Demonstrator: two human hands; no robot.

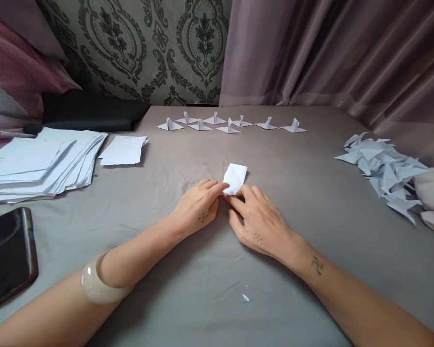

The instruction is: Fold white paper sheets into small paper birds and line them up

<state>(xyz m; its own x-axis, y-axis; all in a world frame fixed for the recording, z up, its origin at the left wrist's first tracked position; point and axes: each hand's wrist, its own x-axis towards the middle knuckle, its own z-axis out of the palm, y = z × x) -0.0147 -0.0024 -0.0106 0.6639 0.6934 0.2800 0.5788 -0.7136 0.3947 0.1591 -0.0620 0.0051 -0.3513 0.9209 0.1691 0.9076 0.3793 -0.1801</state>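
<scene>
A small folded piece of white paper lies on the grey cloth in front of me, one long side standing slightly off the surface. My left hand has its fingers pressed together, with the index fingertip on the paper's near left corner. From the right, my right hand bends its fingers at the paper's near edge, the index fingertip meeting the left hand's. Both thumbs are partly tucked below, so the exact grip at that corner is hidden.
Several folded paper cranes stand in rows at the back. A heap of folded paper pieces lies at right. To the left are a stack of white sheets, small paper squares, a phone and a black cloth.
</scene>
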